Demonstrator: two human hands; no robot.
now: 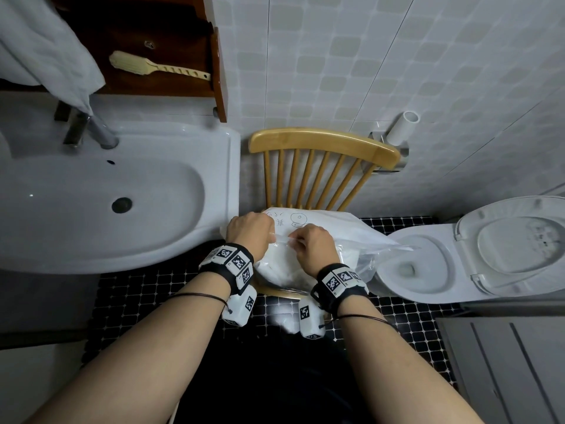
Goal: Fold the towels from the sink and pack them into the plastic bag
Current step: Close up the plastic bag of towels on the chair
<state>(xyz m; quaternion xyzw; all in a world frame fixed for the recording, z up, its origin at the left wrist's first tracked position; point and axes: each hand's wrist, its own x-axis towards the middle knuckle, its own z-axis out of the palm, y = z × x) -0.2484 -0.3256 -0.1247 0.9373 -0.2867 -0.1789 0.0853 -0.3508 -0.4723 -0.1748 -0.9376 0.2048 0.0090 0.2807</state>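
The head view shows both hands low in the middle of the frame, on the plastic bag (321,237) that lies on the wooden chair (324,145). The left hand (249,232) and the right hand (315,247) each pinch the thin plastic near the bag's mouth, and white towels (284,267) show through it, while the sink (101,191) at the left looks bare. To do this well, I think the hands should pull the edges gently and evenly so the plastic does not rip and the folded towels stay flat.

White sink (128,258), honey-yellow chair (324,142), black mosaic floor (140,289), clear plastic bag (360,237), white towels (284,264)
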